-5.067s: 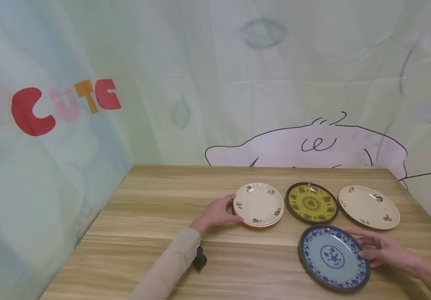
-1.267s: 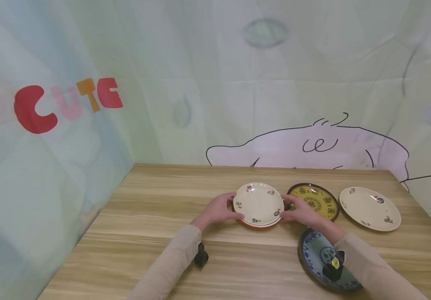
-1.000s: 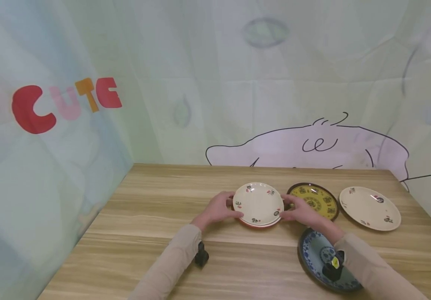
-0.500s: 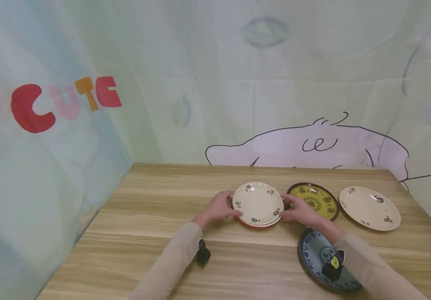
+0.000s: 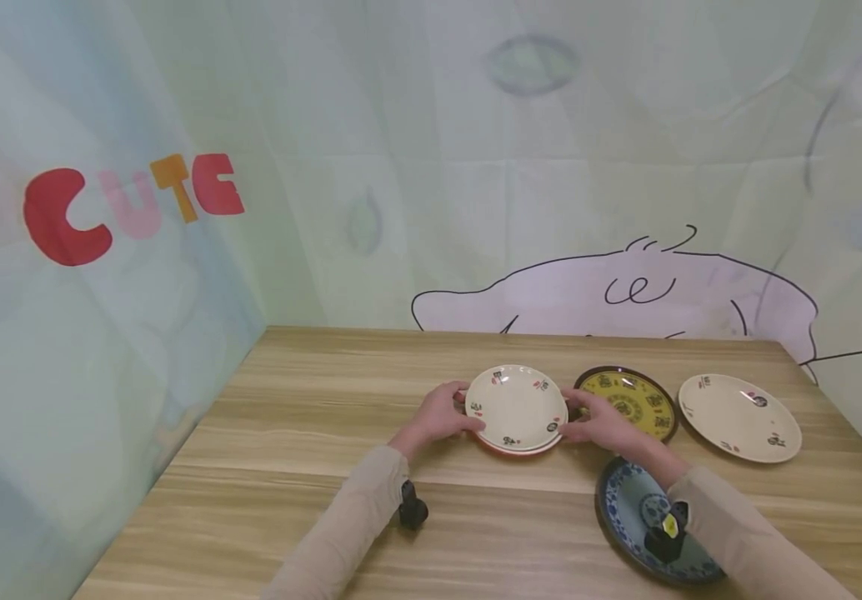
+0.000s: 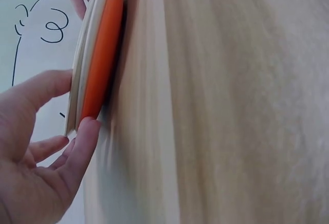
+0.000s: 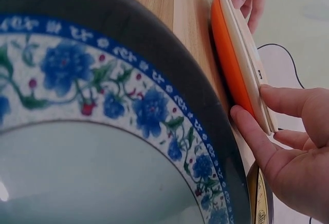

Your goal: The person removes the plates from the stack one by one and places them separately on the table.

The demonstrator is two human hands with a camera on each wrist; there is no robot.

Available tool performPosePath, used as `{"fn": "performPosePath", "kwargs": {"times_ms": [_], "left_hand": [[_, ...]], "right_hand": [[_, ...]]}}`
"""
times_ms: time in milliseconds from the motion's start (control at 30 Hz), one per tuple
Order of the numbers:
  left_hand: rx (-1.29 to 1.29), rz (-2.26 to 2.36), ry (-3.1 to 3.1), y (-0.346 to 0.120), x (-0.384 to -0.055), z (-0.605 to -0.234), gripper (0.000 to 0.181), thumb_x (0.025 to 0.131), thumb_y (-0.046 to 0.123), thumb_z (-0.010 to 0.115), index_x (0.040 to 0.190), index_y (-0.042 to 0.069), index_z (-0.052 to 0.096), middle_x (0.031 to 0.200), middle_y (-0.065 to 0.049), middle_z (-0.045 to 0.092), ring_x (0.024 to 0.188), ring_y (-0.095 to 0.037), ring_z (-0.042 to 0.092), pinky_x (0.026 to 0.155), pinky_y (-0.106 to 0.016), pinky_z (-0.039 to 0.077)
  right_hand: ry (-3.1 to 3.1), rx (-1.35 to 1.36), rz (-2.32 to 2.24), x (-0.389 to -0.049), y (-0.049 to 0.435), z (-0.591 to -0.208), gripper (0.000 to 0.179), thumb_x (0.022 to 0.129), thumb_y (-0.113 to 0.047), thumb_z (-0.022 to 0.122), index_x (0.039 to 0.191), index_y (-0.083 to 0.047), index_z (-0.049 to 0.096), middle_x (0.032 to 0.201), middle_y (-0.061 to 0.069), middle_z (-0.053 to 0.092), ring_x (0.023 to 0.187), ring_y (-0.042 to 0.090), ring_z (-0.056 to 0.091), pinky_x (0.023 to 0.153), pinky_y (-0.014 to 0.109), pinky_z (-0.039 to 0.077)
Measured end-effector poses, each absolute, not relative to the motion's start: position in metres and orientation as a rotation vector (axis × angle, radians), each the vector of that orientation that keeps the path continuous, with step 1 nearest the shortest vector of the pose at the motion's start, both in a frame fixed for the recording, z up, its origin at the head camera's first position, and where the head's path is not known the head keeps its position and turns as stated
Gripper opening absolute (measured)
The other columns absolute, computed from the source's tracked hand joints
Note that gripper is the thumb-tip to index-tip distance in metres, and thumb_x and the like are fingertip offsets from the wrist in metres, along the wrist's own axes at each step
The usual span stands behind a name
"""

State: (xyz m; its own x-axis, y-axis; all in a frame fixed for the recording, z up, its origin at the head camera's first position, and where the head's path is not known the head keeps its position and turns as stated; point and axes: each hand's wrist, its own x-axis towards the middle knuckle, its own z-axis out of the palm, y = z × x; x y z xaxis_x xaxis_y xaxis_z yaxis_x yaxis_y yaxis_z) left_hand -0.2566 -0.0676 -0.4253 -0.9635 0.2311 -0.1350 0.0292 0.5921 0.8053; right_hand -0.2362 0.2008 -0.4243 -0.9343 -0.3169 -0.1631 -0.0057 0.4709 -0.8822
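A stack of small round plates point(image 5: 517, 407) sits on the table, cream ones with little printed motifs above an orange one point(image 6: 105, 49). My left hand point(image 5: 440, 414) grips the stack's left rim, one digit at the cream edge and another low on the orange side, as the left wrist view shows. Opposite it, my right hand point(image 5: 602, 423) holds the right rim the same way, with the digits point(image 7: 252, 124) at the edge in the right wrist view. The stack stands nearly level, its rims close together.
Right of the stack lies a yellow-green plate with a dark rim point(image 5: 644, 400), partly behind my right hand. Farther right is a larger cream plate point(image 5: 739, 417). A blue-and-white floral plate point(image 5: 621, 508) lies under my right forearm. A printed curtain point(image 5: 341, 208) rises behind the table point(image 5: 311, 400).
Since the earliest frame, my right hand has left the blue floral plate and moved left to the stack's right rim. Over the last second both hands stay there with only slight shifts.
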Motion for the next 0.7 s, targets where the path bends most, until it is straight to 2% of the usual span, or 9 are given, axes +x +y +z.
{"fn": "performPosePath", "kwargs": {"times_ms": [333, 700], "left_hand": [[0.116, 1.402, 2.586, -0.0638, -0.2555, -0.4248, 0.064, 0.068, 0.005, 0.076, 0.126, 0.003, 0.048, 0.104, -0.011, 0.055, 0.080, -0.018, 0.057, 0.059, -0.023, 0.054], [0.077, 1.538, 2.446, -0.0706, -0.2562, -0.4242, 0.064, 0.071, -0.001, 0.072, 0.129, 0.001, 0.045, 0.108, -0.015, 0.053, 0.075, -0.017, 0.060, 0.062, -0.023, 0.055]], "right_hand": [[2.483, -0.310, -1.394, -0.2366, 0.2012, -0.4245, 0.070, 0.079, -0.014, 0.068, 0.136, 0.006, 0.032, 0.127, 0.026, 0.043, 0.089, 0.020, 0.058, 0.075, 0.029, 0.053], [2.492, -0.320, -1.383, -0.2366, 0.2012, -0.4251, 0.072, 0.078, -0.016, 0.069, 0.136, 0.007, 0.032, 0.126, 0.024, 0.045, 0.093, 0.020, 0.056, 0.077, 0.029, 0.051]]}}
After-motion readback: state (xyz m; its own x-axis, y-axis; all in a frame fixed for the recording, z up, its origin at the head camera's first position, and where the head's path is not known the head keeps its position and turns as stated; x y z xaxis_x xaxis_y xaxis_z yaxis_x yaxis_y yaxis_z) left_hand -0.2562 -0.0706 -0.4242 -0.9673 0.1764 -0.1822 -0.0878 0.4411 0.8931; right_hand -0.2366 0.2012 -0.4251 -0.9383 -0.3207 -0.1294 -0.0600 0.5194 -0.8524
